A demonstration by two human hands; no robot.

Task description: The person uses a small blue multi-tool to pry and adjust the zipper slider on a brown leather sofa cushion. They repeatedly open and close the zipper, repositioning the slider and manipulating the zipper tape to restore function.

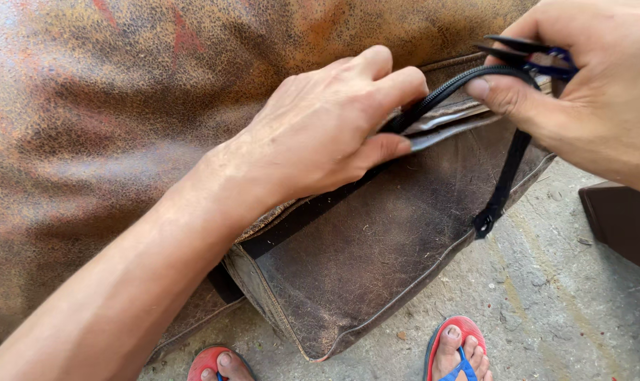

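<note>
While the left hand (pixel 327 127) pinches the seam of the brown cushion cover (pixel 348 268), fingers closed on its edge, the right hand (pixel 588 99) grips the loose black zipper tape (pixel 507 169) plus small snips (pixel 531 53). Step judged: working the zipper free. Next likely needs a steady pull. Leather cracked, mottled; floor (pixel 560 303) rough concrete.

We see a grey concrete floor (pixel 567 282) carrying the worn brown leather cushion (pixel 362 268), our two feet in red-and-blue sandals (pixel 457 349), and scattered small debris.
</note>
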